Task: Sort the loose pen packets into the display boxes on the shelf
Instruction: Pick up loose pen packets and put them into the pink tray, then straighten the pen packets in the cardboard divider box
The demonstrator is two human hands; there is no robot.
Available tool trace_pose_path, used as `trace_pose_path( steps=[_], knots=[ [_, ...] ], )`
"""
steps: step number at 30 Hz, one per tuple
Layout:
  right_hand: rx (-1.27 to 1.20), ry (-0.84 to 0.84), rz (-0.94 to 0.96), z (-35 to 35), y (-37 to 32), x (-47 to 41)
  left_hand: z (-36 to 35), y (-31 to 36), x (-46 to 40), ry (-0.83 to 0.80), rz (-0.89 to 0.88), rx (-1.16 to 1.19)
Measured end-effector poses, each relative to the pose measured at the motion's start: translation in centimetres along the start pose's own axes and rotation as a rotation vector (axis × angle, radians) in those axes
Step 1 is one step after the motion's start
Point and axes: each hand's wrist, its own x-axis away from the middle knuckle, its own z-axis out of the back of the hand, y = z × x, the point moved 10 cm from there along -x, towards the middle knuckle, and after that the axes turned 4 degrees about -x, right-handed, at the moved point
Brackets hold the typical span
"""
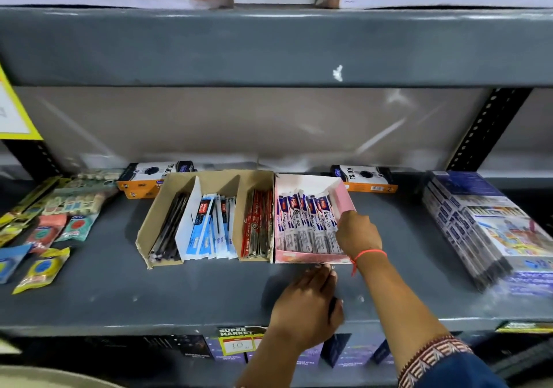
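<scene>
Shelf [104, 292]: grey metal board, the landmark for everything below; another grey shelf board runs across above it.
Cardboard box [155, 208]: brown, open-topped, sits mid-shelf with three compartments side by side.
Pink box [347, 199]: touches the cardboard box's right side, open top, front edge near the shelf's middle depth.
Stack of flat packs [478, 226]: blue and white, lies at the shelf's right end, well apart from the pink box.
Orange boxes [140, 182]: one behind the cardboard box's left rear corner, a second behind the pink box's right rear corner, both at the back of the shelf.
Small sachets [42, 269]: loose on the shelf's left end, yellow, blue, pink and teal, well apart from the cardboard box.
Black pens [169, 229]: left compartment of the cardboard box, lying lengthwise.
Blue packets [206, 226]: middle compartment, leaning in a row.
Red packets [257, 226]: right compartment, against the pink box's wall.
Purple and white packets [305, 226]: fill the pink box in an overlapping row.
Right hand [357, 233]: inside the pink box's right front corner, fingers curled down onto the rightmost packets; whether they pinch one, I cannot tell.
Left hand [308, 301]: on the shelf just in front of the pink box, fingers held together, tips touching its front lip.
Price tag [238, 341]: on the shelf's front edge, below the left hand.
</scene>
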Motion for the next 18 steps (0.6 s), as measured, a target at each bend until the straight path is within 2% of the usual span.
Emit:
trace_pose_path(
  steps=[6,10,14,18],
  knots=[
    [0.143,0.021,0.052,0.2,-0.9,0.9,0.1,0.0,0.0,0.041,0.000,0.001],
    [0.209,0.012,0.199,-0.9,-3.1,1.4,-0.2,-0.2,0.0,0.046,-0.002,-0.001],
    [0.082,-0.220,0.356,-4.6,-4.6,1.5,0.1,-0.1,0.0,0.048,0.002,0.009],
    [0.135,-0.421,0.304,-7.1,-3.9,1.5,0.1,-0.1,0.0,0.068,-0.001,0.013]
  ],
)
